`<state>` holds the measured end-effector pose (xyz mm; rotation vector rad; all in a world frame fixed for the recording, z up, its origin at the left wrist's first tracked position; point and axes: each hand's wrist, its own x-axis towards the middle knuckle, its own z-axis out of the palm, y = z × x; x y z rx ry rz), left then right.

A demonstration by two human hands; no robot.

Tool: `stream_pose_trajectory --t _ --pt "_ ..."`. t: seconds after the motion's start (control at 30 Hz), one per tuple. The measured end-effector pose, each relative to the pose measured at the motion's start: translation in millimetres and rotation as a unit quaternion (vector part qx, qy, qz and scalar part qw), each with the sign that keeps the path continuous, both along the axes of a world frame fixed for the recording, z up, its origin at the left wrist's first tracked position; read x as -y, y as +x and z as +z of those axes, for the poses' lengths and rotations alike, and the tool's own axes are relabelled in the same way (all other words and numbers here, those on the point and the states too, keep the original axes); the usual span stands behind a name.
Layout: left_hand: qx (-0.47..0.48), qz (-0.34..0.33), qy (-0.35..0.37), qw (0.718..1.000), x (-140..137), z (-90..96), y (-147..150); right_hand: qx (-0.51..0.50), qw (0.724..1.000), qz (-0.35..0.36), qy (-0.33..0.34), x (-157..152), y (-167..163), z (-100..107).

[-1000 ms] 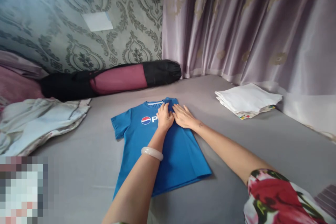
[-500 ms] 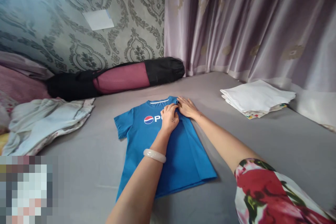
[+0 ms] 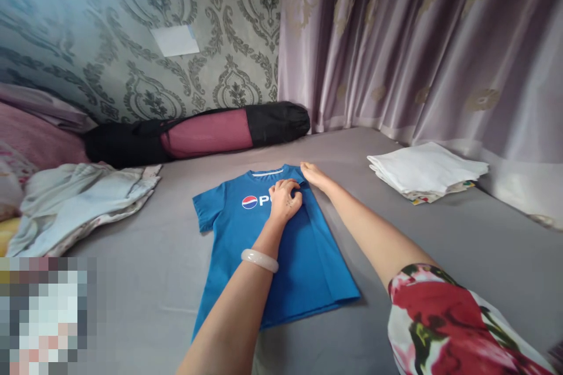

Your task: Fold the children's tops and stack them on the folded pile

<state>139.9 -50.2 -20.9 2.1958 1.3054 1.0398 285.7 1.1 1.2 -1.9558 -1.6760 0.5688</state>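
A blue T-shirt with a round red, white and blue logo and white lettering lies on the grey sheet. Its right side is folded inward over the front, while the left sleeve lies spread out. My left hand, wearing a white bangle at the wrist, rests on the chest and covers part of the lettering. Its fingers are curled, closed on the cloth near the folded sleeve. At the right shoulder fold, my right hand is turned edge-on with fingers straight, touching the shirt's edge.
White folded cloths are stacked at the right. Pale crumpled clothes lie on the left. A long black and maroon bag runs along the patterned wall. Purple curtains hang behind the bed sheet.
My right hand has turned from lying flat at the shoulder to standing on its edge, slightly to the right. My left hand stays on the shirt's chest. The view has shifted slightly.
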Motion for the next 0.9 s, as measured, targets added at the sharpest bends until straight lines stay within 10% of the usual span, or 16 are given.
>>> stream_pose_trajectory --t 0.63,0.9 --pt "0.248 0.169 -0.135 0.944 -22.1 -13.3 -14.7 0.197 0.980 0.001 -0.024 26.9 -57.6 -18.7" --pt "-0.018 0.015 -0.093 0.995 18.4 -8.6 -85.5 0.201 0.978 0.016 -0.047 27.3 -54.9 -11.3"
